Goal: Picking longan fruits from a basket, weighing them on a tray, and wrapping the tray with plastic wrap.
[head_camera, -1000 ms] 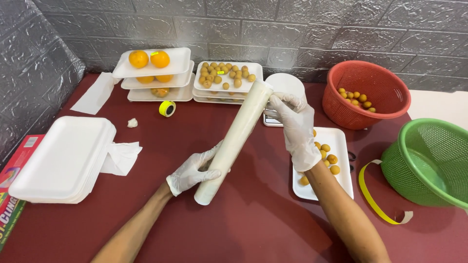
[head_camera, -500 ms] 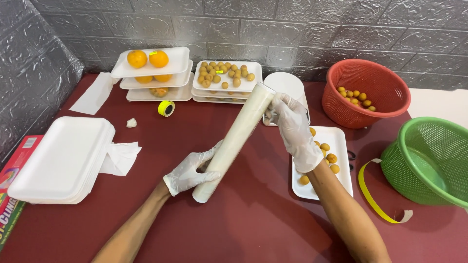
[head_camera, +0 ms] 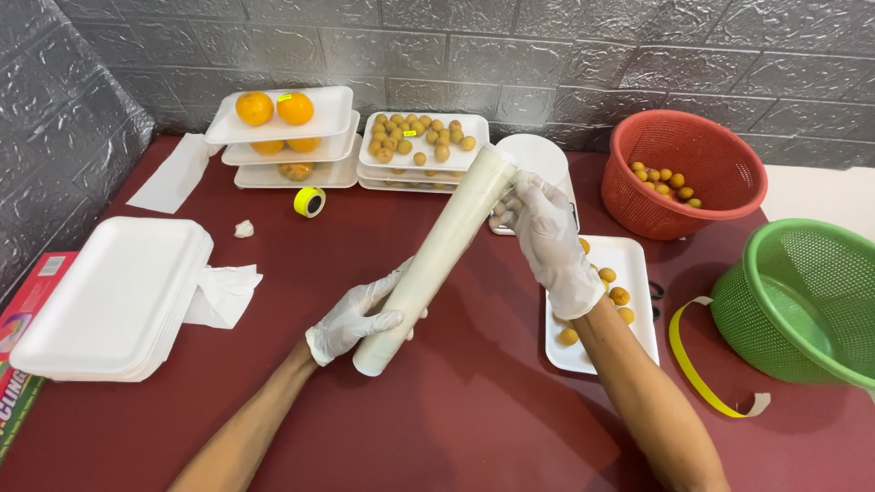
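A long roll of clear cling film [head_camera: 437, 255] is held slanted above the dark red table [head_camera: 474, 410]. My left hand [head_camera: 351, 319], in a white glove, grips its near lower end. My right hand [head_camera: 551, 241], also gloved, holds the far upper end, fingers at the film's edge. Under my right forearm lies a white foam tray [head_camera: 638, 273] with several small yellow-brown fruits [head_camera: 618, 293].
Stacked foam trays of oranges [head_camera: 273, 109] and small fruits [head_camera: 415, 137] stand at the back. A red basket [head_camera: 684, 169] with fruits and a green basket [head_camera: 802, 301] sit right. A stack of foam trays [head_camera: 109, 301], tissue [head_camera: 223, 292] and a yellow tape roll [head_camera: 310, 200] lie left.
The roll has stayed in both hands with only a slight shift; my right hand has moved a little along the upper end.
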